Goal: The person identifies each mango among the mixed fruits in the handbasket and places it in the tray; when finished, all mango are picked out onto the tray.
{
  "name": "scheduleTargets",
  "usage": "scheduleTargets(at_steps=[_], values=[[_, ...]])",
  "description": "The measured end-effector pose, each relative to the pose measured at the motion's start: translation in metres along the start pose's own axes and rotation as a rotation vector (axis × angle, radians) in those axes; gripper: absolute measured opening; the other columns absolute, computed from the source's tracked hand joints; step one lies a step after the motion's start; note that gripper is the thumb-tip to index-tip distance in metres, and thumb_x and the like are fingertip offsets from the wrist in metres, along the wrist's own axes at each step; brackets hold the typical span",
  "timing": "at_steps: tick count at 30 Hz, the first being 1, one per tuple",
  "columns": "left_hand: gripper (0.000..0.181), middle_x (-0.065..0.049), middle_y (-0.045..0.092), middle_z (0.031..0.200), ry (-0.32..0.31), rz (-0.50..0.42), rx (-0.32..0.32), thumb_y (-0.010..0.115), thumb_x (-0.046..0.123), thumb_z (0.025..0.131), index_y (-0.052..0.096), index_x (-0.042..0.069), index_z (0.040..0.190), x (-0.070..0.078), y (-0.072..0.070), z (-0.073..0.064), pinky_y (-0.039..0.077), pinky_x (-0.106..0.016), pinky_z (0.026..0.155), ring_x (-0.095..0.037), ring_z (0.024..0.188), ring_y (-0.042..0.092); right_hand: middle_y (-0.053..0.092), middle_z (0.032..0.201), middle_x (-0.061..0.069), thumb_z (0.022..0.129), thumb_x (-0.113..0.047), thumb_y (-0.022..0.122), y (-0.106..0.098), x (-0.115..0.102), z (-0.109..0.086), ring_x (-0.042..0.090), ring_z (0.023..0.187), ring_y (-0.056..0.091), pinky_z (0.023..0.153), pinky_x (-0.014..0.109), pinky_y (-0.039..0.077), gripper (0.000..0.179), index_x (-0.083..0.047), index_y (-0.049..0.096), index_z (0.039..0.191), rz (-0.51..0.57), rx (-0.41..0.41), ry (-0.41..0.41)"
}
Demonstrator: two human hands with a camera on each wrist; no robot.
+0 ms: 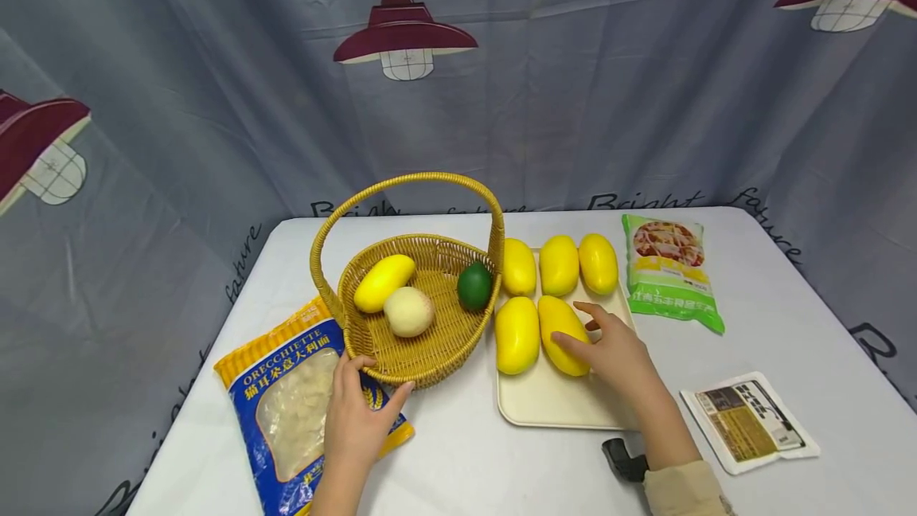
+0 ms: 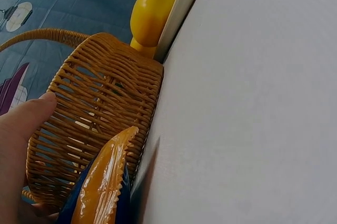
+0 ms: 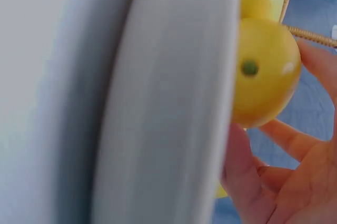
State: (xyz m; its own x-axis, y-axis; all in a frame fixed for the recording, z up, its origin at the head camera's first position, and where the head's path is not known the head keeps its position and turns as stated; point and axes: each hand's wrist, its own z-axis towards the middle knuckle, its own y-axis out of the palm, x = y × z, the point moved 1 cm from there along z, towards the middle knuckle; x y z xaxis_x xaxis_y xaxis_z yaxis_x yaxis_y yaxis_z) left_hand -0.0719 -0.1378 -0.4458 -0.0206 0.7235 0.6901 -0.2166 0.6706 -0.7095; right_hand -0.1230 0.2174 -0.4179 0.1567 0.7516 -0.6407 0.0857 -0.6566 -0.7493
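In the head view my right hand [image 1: 618, 350] is around a yellow mango [image 1: 560, 333] on a cream tray [image 1: 552, 412], thumb on one side and fingers on the other. The right wrist view shows this mango [image 3: 266, 77] with its green stem spot, between thumb and fingers. My left hand [image 1: 358, 416] rests against the near left side of a wicker basket [image 1: 430, 369]; its thumb lies along the weave [image 2: 100, 92] in the left wrist view. Inside the basket are a yellow mango [image 1: 384, 283], a pale round fruit [image 1: 409, 312] and a dark green fruit [image 1: 474, 287].
Several more mangoes [image 1: 559, 265] lie on the tray. A blue and yellow pasta bag [image 1: 297, 412] is partly under the left hand. To the right are a green food bag [image 1: 669, 269] and a flat white packet [image 1: 749, 422]. A black object [image 1: 623, 459] sits by the right wrist.
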Motion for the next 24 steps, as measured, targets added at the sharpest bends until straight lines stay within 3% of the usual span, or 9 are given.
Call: scheduleTargets(at_steps=[8, 14, 20, 24], values=[[0.067, -0.027, 0.023, 0.152, 0.007, 0.002, 0.003, 0.073, 0.052, 0.08, 0.042, 0.011, 0.123, -0.001, 0.001, 0.0, 0.038, -0.066, 0.096, -0.05, 0.132, 0.031, 0.053, 0.127, 0.026, 0.083, -0.067, 0.058, 0.004, -0.007, 0.004, 0.039, 0.105, 0.054, 0.085, 0.054, 0.047, 0.087, -0.01, 0.039, 0.145, -0.027, 0.026, 0.014], [0.067, -0.027, 0.024, 0.151, 0.038, -0.022, 0.019, 0.076, 0.049, 0.079, 0.042, 0.011, 0.123, -0.001, 0.004, -0.001, 0.035, -0.064, 0.1, -0.048, 0.134, 0.03, 0.046, 0.135, 0.028, 0.084, -0.069, 0.055, 0.002, -0.013, 0.004, 0.044, 0.114, 0.051, 0.09, 0.06, 0.043, 0.09, -0.006, 0.035, 0.146, -0.085, 0.045, 0.005], [0.069, -0.028, 0.023, 0.152, 0.043, -0.023, 0.021, 0.073, 0.054, 0.079, 0.042, 0.012, 0.124, -0.001, 0.005, 0.0, 0.033, -0.065, 0.101, -0.05, 0.134, 0.029, 0.051, 0.128, 0.023, 0.087, -0.063, 0.056, -0.015, -0.034, -0.004, 0.04, 0.103, 0.057, 0.077, 0.053, 0.05, 0.083, -0.007, 0.038, 0.146, -0.079, 0.138, -0.088], [0.069, -0.028, 0.024, 0.151, 0.027, -0.015, 0.032, 0.074, 0.054, 0.079, 0.043, 0.012, 0.124, -0.002, 0.004, -0.001, 0.033, -0.065, 0.101, -0.05, 0.133, 0.031, 0.057, 0.123, 0.019, 0.088, -0.059, 0.059, -0.017, -0.059, -0.004, 0.035, 0.098, 0.059, 0.076, 0.047, 0.052, 0.075, -0.012, 0.041, 0.144, 0.03, 0.115, -0.167]])
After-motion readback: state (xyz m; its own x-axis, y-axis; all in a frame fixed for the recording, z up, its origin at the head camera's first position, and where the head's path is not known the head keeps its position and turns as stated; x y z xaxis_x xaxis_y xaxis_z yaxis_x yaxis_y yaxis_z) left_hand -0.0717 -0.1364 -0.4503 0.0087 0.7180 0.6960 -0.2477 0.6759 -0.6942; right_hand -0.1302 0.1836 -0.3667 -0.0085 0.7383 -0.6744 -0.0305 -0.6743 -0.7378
